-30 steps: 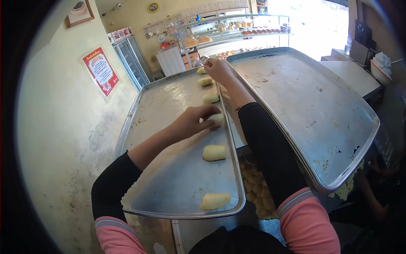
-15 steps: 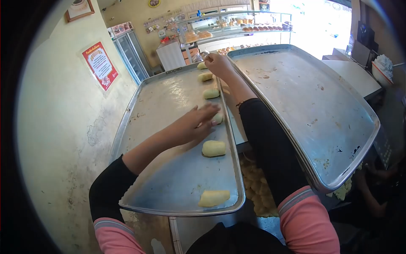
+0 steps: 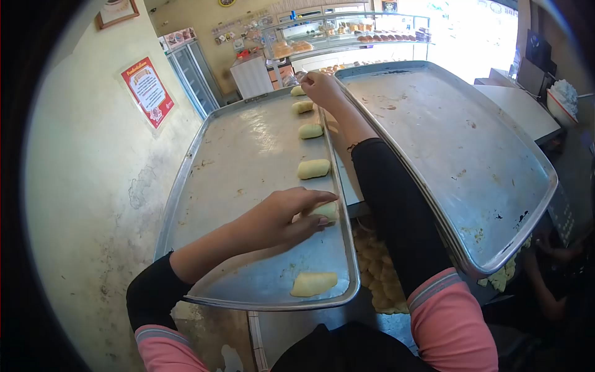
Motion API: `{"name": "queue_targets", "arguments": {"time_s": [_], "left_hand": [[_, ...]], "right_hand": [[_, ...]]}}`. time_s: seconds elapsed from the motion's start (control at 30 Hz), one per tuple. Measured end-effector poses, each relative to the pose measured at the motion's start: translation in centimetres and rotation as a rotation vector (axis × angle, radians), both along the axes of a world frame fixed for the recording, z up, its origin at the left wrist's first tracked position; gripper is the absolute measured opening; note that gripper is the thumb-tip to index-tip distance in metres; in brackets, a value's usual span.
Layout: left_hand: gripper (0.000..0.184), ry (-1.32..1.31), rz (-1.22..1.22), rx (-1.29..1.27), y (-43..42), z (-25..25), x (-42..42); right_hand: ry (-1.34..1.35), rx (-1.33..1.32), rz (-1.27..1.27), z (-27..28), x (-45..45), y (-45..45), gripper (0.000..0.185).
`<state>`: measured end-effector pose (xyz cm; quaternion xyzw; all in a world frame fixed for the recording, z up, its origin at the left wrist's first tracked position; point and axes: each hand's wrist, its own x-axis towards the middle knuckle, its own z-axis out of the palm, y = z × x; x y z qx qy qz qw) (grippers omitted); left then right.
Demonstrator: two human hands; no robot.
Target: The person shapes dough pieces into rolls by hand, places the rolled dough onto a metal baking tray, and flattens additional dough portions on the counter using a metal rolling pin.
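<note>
A long metal baking tray [image 3: 229,204] carries a row of pale dough rolls along its right side. My left hand [image 3: 288,214] lies over one dough roll [image 3: 326,212], its thumb and fingers closed around the sides and hiding part of it. Closer to me is a flatter dough piece [image 3: 314,284], and just beyond my left hand sits another roll [image 3: 313,168]. My right hand [image 3: 322,88] is closed at the tray's far right corner, beside the farthest roll [image 3: 298,90]; what its fingers grip is hidden.
A second metal tray [image 3: 446,155], atop a stack, stands to the right. Below the gap between trays lies a mass of dough-like pieces [image 3: 379,273]. A bowl of white cream [image 3: 562,102] is at far right. Another person's arm [image 3: 545,285] shows at lower right. A wall [image 3: 93,204] borders the left.
My left hand has moved toward me along the row, from one dough roll to the nearer one. My right hand stays at the far corner.
</note>
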<state>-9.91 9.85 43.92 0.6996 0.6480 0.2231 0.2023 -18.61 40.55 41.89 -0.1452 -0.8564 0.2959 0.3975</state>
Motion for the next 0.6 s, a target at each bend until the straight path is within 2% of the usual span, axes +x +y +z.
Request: {"name": "queue_targets", "arguments": {"time_s": [0.03, 0.07, 0.17, 0.3, 0.4, 0.43, 0.5, 0.6], "left_hand": [[0.039, -0.021, 0.02, -0.018, -0.1, 0.1, 0.2], [0.04, 0.099, -0.064, -0.04, -0.1, 0.6, 0.5], [0.042, 0.515, -0.19, 0.26, -0.2, -1.8, 0.1], [0.052, 0.531, -0.085, 0.08, -1.0, -2.6, 1.3], [0.056, 0.629, -0.07, 0.015, -1.2, -2.2, 1.6], [0.058, 0.612, -0.06, -0.041, -1.3, -1.4, 1.9], [0.056, 0.679, -0.013, 0.14, -2.2, -1.0, 2.3], [0.05, 0.388, 0.016, 0.108, -4.8, 1.2, 3.9]], "right_hand": [[0.011, 0.01, 0.002, 0.1, 0.1, -0.1, 0.03], [0.022, 0.02, 0.005, 0.1, 0.1, -0.1, 0.03], [0.052, 0.04, -0.001, -0.1, -0.3, 0.0, 0.03], [0.076, 0.006, -0.019, -0.4, -0.6, 0.0, 0.02], [0.051, 0.033, 0.018, 0.1, -0.2, 0.0, 0.02], [0.145, 0.098, 0.031, 0.7, -0.3, -0.2, 0.021], [0.327, 0.225, 0.055, 1.6, -0.2, -0.8, 0.022], [0.555, 0.063, 0.242, 5.4, 4.5, -6.4, 0.02]]}}
